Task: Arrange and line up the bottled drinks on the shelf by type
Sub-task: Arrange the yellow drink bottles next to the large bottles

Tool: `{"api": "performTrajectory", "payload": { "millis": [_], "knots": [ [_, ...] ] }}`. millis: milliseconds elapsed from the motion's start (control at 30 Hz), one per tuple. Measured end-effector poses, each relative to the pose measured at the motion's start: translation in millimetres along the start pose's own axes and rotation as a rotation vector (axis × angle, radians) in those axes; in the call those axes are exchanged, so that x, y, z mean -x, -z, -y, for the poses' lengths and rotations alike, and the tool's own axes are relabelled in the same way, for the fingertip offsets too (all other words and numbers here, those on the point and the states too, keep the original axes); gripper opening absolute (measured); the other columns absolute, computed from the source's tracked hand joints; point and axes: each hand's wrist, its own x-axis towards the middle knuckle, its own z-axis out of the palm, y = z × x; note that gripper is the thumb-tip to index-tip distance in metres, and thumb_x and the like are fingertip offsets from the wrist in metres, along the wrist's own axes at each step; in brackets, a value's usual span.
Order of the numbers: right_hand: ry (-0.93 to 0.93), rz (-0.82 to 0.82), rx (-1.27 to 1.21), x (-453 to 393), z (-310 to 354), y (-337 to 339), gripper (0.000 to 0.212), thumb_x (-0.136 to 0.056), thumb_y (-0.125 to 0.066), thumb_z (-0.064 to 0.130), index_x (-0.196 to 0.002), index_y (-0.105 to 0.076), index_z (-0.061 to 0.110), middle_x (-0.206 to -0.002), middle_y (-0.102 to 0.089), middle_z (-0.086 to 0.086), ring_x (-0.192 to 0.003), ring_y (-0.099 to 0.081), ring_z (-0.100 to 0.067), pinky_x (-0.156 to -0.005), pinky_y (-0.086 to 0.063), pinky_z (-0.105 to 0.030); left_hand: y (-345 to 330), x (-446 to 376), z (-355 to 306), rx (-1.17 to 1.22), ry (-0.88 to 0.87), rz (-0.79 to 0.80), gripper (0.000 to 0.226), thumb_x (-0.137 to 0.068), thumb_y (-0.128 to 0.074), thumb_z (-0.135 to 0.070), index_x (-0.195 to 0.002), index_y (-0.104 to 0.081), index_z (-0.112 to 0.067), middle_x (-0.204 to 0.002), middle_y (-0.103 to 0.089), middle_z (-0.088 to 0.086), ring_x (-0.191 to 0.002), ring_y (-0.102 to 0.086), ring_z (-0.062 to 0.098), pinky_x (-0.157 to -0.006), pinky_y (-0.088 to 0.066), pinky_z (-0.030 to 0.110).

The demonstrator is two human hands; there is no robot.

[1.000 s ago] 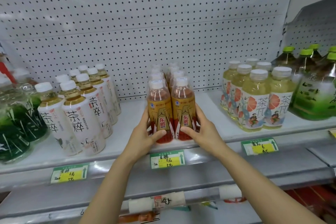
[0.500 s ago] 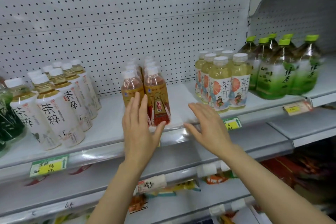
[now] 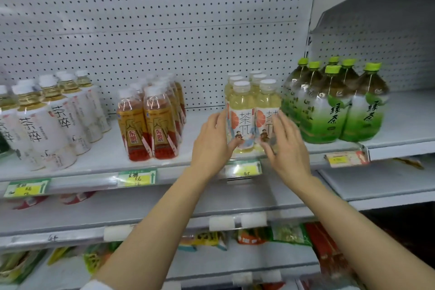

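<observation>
The yellow tea bottles [image 3: 253, 115] stand at the shelf [image 3: 106, 158] front, flanked by the left hand [image 3: 211, 146] and right hand [image 3: 286, 146], fingers loosely spread, nothing gripped. Both front bottles are best pressed low and squared together.

The pale yellow tea bottles [image 3: 253, 113] are clear glossy plastic with smooth white caps and printed film labels. The green tea bottles [image 3: 329, 106] shine the same way. The shelf [image 3: 106, 155] looks like smooth painted metal, its perforated back panel [image 3: 164, 30] matt white. The price tags [image 3: 137, 178] are paper behind glossy plastic.
</observation>
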Motion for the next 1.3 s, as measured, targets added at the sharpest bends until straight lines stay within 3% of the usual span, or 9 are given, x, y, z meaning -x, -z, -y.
{"api": "performTrajectory", "payload": {
  "millis": [100,200,333,500,733,933,1033,1133,1300],
  "knots": [
    [-0.017,0.116,-0.074,-15,-11,-2,0.089,-0.088,-0.072,0.022,-0.157,-0.016,0.015,-0.163,-0.016,-0.015,-0.143,-0.031,-0.039,-0.109,-0.039,-0.049,-10,-18,-16,0.078,0.062,-0.019,0.094,-0.092,-0.069,-0.039,-0.16,-0.009,-0.016,-0.157,-0.033,0.009,-0.134,-0.045,0.03,-0.098,-0.044,0.042],
    [-0.01,0.101,-0.102,-30,-15,-5,0.1,-0.089,-0.069,0.026,-0.156,0.005,0.032,-0.166,-0.002,-0.006,-0.142,-0.035,-0.036,-0.097,-0.051,-0.048,-14,-33,-22,0.111,0.087,-0.035,0.101,-0.091,-0.071,-0.036,-0.161,0.002,-0.023,-0.153,-0.037,0.011,-0.114,-0.058,0.028,-0.08,-0.046,0.036],
    [-0.073,0.108,-0.199,-46,-19,-2,0.095,-0.091,-0.068,0.034,-0.157,0.002,0.036,-0.166,-0.012,0.001,-0.132,-0.049,-0.029,-0.086,-0.054,-0.044,-19,-49,-17,0.127,0.097,-0.001,0.112,-0.086,-0.078,-0.031,-0.159,0.008,-0.031,-0.123,-0.055,0.01,-0.074,-0.052,0.01,-0.069,-0.044,0.031],
    [-0.128,0.101,-0.372,-48,-18,0,0.103,-0.08,-0.08,0.028,-0.157,-0.012,0.034,-0.148,-0.048,0.002,-0.124,-0.056,-0.02,-0.094,-0.049,-0.036,-28,-54,-1,0.251,0.073,-0.011,0.119,-0.081,-0.083,-0.025,-0.155,0.008,-0.048,-0.12,-0.062,0.007,-0.089,-0.065,0.019,-0.082,-0.056,0.044],
    [-0.149,0.076,-0.407,-47,-11,-2,0.101,-0.079,-0.082,0.024,-0.156,-0.017,0.035,-0.151,-0.045,0.006,-0.131,-0.05,-0.017,-0.1,-0.046,-0.035,-29,-55,13,0.258,0.057,0.002,0.118,-0.083,-0.081,-0.03,-0.152,0.013,-0.056,-0.118,-0.063,0.004,-0.093,-0.067,0.017,-0.087,-0.056,0.045],
    [-0.098,0.105,-0.383,-46,-6,-10,0.101,-0.081,-0.08,0.03,-0.157,-0.013,0.038,-0.148,-0.048,0.006,-0.105,-0.065,-0.02,-0.084,-0.054,-0.035,-23,-58,29,0.278,0.043,0.031,0.119,-0.083,-0.081,-0.03,-0.152,0.012,-0.055,-0.125,-0.061,0.004,-0.097,-0.067,0.017,-0.091,-0.056,0.046],
    [-0.167,0.091,-0.408,-51,-10,-5,0.086,-0.09,-0.063,0.053,-0.157,-0.011,0.038,-0.155,-0.039,0.01,-0.124,-0.055,-0.013,-0.096,-0.048,-0.036,-15,-60,28,0.323,0.047,0.086,0.122,-0.077,-0.084,-0.04,-0.154,0.011,-0.052,-0.137,-0.057,-0.002,-0.106,-0.065,0.013,-0.097,-0.053,0.039],
    [-0.358,0.115,-0.588,-77,-19,6,0.075,-0.097,-0.04,0.061,-0.158,-0.008,0.031,-0.164,-0.018,0.009,-0.147,-0.026,-0.016,-0.119,-0.026,-0.047,-2,-69,20,0.485,0.109,0.183,0.138,-0.065,-0.091,-0.042,-0.158,0.01,-0.039,-0.152,-0.037,-0.019,-0.13,-0.049,0.007,-0.107,-0.041,0.029],
    [-0.622,0.403,-1.021,-118,-18,5,0.069,-0.093,-0.016,0.072,-0.155,-0.015,0.041,-0.164,-0.012,0.012,-0.151,-0.011,-0.02,-0.121,-0.012,-0.055,4,-87,17,0.72,0.13,0.347,0.125,-0.061,-0.096,-0.022,-0.154,-0.016,-0.045,-0.134,-0.06,-0.019,-0.123,-0.06,0.007,-0.102,-0.053,0.037]
  ]
}}
